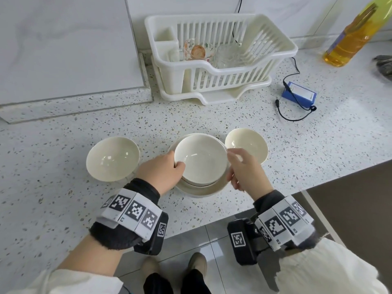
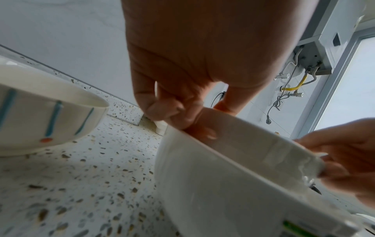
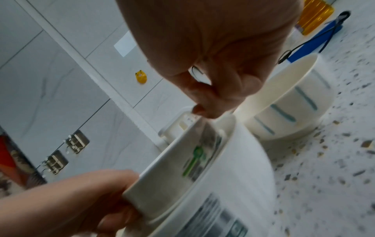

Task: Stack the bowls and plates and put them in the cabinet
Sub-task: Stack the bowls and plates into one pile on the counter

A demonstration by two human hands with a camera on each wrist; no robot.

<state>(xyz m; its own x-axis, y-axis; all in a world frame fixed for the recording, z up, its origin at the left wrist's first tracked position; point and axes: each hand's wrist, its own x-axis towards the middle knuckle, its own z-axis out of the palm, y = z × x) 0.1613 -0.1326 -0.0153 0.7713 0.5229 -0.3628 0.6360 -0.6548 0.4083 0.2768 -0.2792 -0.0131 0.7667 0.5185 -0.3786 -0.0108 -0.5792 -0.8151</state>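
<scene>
A white bowl point(image 1: 201, 160) sits tilted on top of a small stack on a plate point(image 1: 203, 190) at the counter's middle. My left hand point(image 1: 176, 166) grips its left rim, thumb inside. My right hand point(image 1: 233, 164) pinches the right rim. In the left wrist view my fingertips point(image 2: 182, 118) clamp the bowl point(image 2: 223, 184). The right wrist view shows my right hand point(image 3: 207, 109) on the bowl point(image 3: 233, 168), which carries a green-printed label. A blue-striped bowl point(image 1: 112, 159) point(image 2: 50, 121) stands to the left. Another striped bowl point(image 1: 248, 143) point(image 3: 294, 102) stands to the right.
A white dish rack point(image 1: 220, 60) with glasses stands at the back. A blue box point(image 1: 299, 95) with a black cable lies at the right, and an oil bottle point(image 1: 350, 39) is further back. A raised ledge point(image 1: 74, 98) runs along the left. The counter edge point(image 1: 318, 183) cuts in at front right.
</scene>
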